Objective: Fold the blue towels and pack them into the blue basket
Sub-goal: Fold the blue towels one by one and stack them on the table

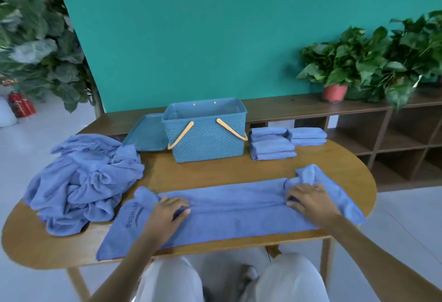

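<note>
A long blue towel (234, 208) lies spread across the front of the oval wooden table (215, 170), folded lengthwise. My left hand (167, 210) pinches the towel's folded edge near its left end, beside a dark printed logo. My right hand (308, 198) grips the bunched cloth near the right end. The blue basket (205, 134) with two orange handles stands open at the back middle. A heap of unfolded blue towels (83, 179) lies at the left. Folded blue towels (272, 143) are stacked to the right of the basket, with a second small stack (307, 136) behind.
The basket's blue lid (147, 134) leans flat to the left of the basket. A low wooden shelf (358, 122) with potted plants (346, 62) runs behind the table. A big leafy plant (35, 38) stands at the far left. My knees show under the table's front edge.
</note>
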